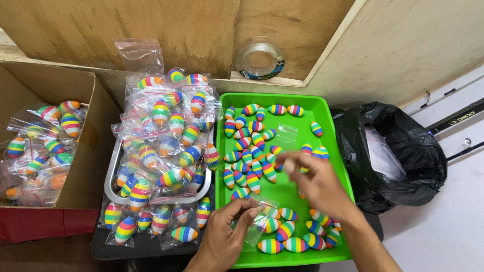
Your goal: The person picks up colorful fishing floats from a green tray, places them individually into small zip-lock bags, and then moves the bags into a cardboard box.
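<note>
Head view: left hand (227, 236) pinches small clear bag (259, 221) over green tray (333, 146); right hand (315, 184), blurred, hovers above tray's striped floats (252, 151), grip unclear.

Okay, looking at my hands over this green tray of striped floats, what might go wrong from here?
The small clear bag pinched in your left hand looks limp, so a float may miss its mouth. Your right hand is blurred above the loose striped floats, so it may knock some around the green tray. The heap of filled bags overflows the metal tray and may slide off.
</note>
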